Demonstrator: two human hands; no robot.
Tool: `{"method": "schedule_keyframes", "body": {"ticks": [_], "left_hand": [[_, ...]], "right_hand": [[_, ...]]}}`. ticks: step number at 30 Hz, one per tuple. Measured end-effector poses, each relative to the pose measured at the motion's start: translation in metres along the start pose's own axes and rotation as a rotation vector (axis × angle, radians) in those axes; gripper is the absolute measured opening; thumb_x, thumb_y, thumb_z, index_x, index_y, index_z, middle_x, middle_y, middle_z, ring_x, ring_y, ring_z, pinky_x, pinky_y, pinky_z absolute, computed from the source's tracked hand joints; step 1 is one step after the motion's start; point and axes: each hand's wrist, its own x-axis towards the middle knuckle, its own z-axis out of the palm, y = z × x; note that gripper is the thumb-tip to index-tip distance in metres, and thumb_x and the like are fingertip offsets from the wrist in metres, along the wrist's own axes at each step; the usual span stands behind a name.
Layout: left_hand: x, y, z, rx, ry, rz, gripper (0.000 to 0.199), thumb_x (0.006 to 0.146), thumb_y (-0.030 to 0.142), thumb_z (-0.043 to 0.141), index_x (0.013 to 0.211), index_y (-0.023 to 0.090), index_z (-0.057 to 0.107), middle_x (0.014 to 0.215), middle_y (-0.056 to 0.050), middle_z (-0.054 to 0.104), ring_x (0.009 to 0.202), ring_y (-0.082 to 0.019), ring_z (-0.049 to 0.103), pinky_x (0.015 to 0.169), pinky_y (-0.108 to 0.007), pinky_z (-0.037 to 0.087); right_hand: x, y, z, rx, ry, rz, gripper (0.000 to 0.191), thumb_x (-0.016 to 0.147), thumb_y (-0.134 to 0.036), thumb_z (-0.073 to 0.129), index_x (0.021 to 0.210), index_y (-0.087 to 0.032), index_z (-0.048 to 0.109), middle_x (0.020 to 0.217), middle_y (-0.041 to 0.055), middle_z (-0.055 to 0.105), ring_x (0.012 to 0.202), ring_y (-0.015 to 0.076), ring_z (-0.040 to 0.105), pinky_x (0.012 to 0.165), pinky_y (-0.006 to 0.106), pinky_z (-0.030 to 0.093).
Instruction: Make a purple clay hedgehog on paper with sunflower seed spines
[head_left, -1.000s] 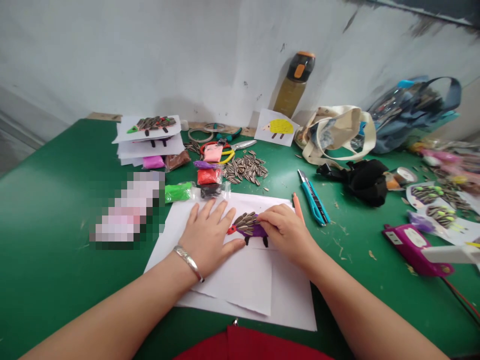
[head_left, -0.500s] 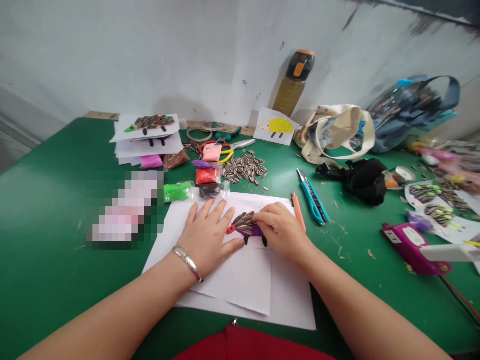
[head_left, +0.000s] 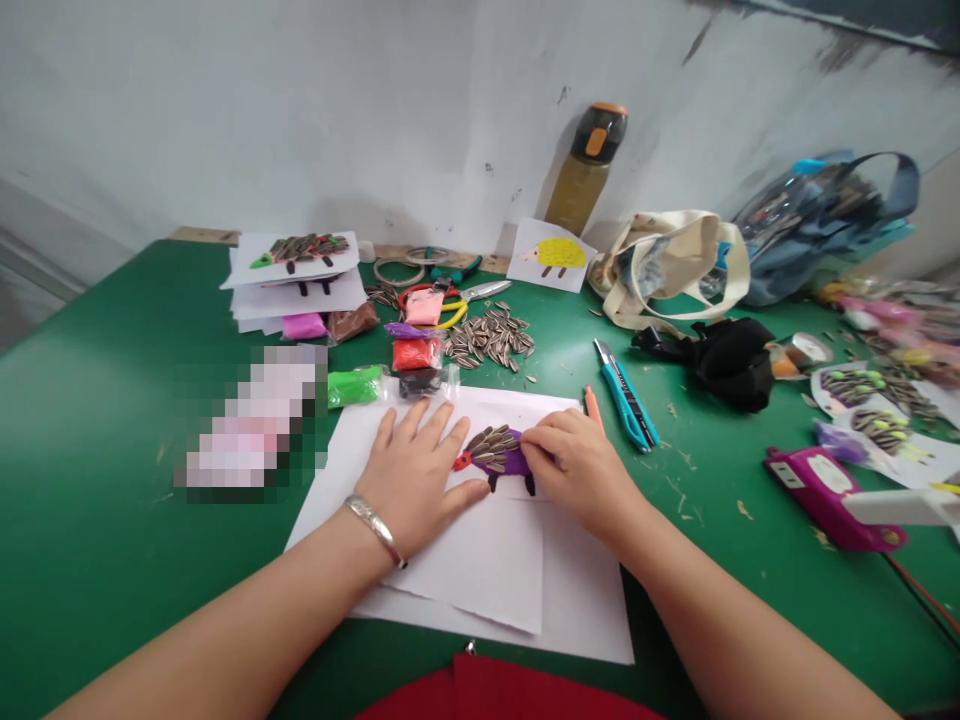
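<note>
My left hand [head_left: 415, 468] lies flat with spread fingers on a white sheet of paper [head_left: 480, 570], a silver bangle at its wrist. Just right of its thumb is a clay hedgehog figure with a red head [head_left: 462, 460], a purple body [head_left: 516, 463] and black legs. Striped sunflower seeds [head_left: 493, 446] overlap on the left part of that body. My right hand [head_left: 574, 462] is pinched closed at the body's right end, covering it. What its fingertips hold is hidden; a small greyish bit shows among the fingers.
A loose seed pile [head_left: 491, 335] and bagged clay, including a green packet [head_left: 355, 386], lie beyond the paper. Right of it are an orange stick [head_left: 593, 407] and a teal utility knife [head_left: 627, 397]. A magenta glue gun [head_left: 829, 497] sits farther right. A bottle [head_left: 585, 170] stands by the wall.
My right hand has shifted slightly right, away from the seeds, uncovering more of the purple body. My left hand stays in place.
</note>
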Motion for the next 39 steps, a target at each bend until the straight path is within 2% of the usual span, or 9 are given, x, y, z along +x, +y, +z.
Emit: {"method": "schedule_keyframes", "body": {"ticks": [3, 6, 15, 30, 33, 36, 39], "left_hand": [[0.0, 0.0, 0.0, -0.006, 0.01, 0.002, 0.067, 0.088, 0.061, 0.054, 0.141, 0.021, 0.05, 0.151, -0.011, 0.044, 0.141, -0.038, 0.031, 0.113, -0.062, 0.022], [0.0, 0.0, 0.0, -0.005, 0.007, 0.0, 0.067, 0.088, 0.06, 0.055, 0.141, 0.021, 0.05, 0.151, -0.011, 0.044, 0.141, -0.038, 0.031, 0.113, -0.062, 0.022], [0.001, 0.001, 0.001, 0.003, 0.0, -0.007, 0.066, 0.088, 0.061, 0.054, 0.141, 0.022, 0.05, 0.152, -0.011, 0.043, 0.142, -0.038, 0.03, 0.114, -0.061, 0.022], [0.001, 0.001, 0.0, 0.001, 0.017, 0.005, 0.066, 0.087, 0.059, 0.056, 0.141, 0.02, 0.051, 0.15, -0.012, 0.044, 0.14, -0.038, 0.033, 0.113, -0.063, 0.024], [0.001, 0.0, 0.001, 0.009, 0.009, 0.001, 0.066, 0.087, 0.06, 0.055, 0.14, 0.021, 0.051, 0.151, -0.011, 0.044, 0.14, -0.038, 0.033, 0.113, -0.062, 0.024], [0.001, 0.0, 0.001, 0.01, 0.011, -0.002, 0.066, 0.087, 0.061, 0.055, 0.141, 0.021, 0.051, 0.151, -0.011, 0.044, 0.14, -0.038, 0.033, 0.113, -0.062, 0.024], [0.0, -0.001, 0.002, 0.004, 0.023, 0.003, 0.067, 0.087, 0.06, 0.055, 0.141, 0.021, 0.05, 0.15, -0.012, 0.045, 0.14, -0.038, 0.033, 0.112, -0.063, 0.024]], "right_hand": [[0.001, -0.002, 0.001, 0.015, -0.003, -0.011, 0.022, 0.091, -0.017, 0.055, 0.076, -0.02, 0.07, 0.077, 0.0026, 0.064, 0.078, 0.0178, 0.056, 0.076, 0.033, 0.039], [0.001, -0.003, 0.002, 0.007, 0.009, -0.016, 0.022, 0.091, -0.017, 0.055, 0.075, -0.019, 0.071, 0.075, 0.0028, 0.064, 0.077, 0.0174, 0.056, 0.068, 0.031, 0.037], [0.001, -0.004, 0.005, -0.019, 0.055, -0.03, 0.022, 0.089, -0.015, 0.056, 0.072, -0.019, 0.07, 0.071, 0.0029, 0.064, 0.074, 0.0166, 0.055, 0.065, 0.03, 0.034], [0.002, -0.006, 0.006, -0.017, 0.05, -0.035, 0.023, 0.089, -0.015, 0.056, 0.071, -0.02, 0.07, 0.07, 0.0025, 0.063, 0.073, 0.0167, 0.054, 0.065, 0.029, 0.033], [0.002, -0.005, 0.005, -0.001, 0.03, -0.016, 0.024, 0.09, -0.017, 0.055, 0.072, -0.021, 0.07, 0.071, 0.0025, 0.064, 0.074, 0.0169, 0.056, 0.068, 0.03, 0.035], [0.002, -0.001, 0.004, 0.02, 0.017, 0.022, 0.025, 0.092, -0.019, 0.054, 0.074, -0.023, 0.071, 0.073, 0.0011, 0.066, 0.074, 0.0165, 0.057, 0.083, 0.035, 0.037], [0.007, 0.004, 0.0, 0.017, 0.038, 0.085, 0.026, 0.092, -0.02, 0.053, 0.074, -0.024, 0.071, 0.075, 0.0004, 0.066, 0.076, 0.0167, 0.058, 0.095, 0.041, 0.032]]}}
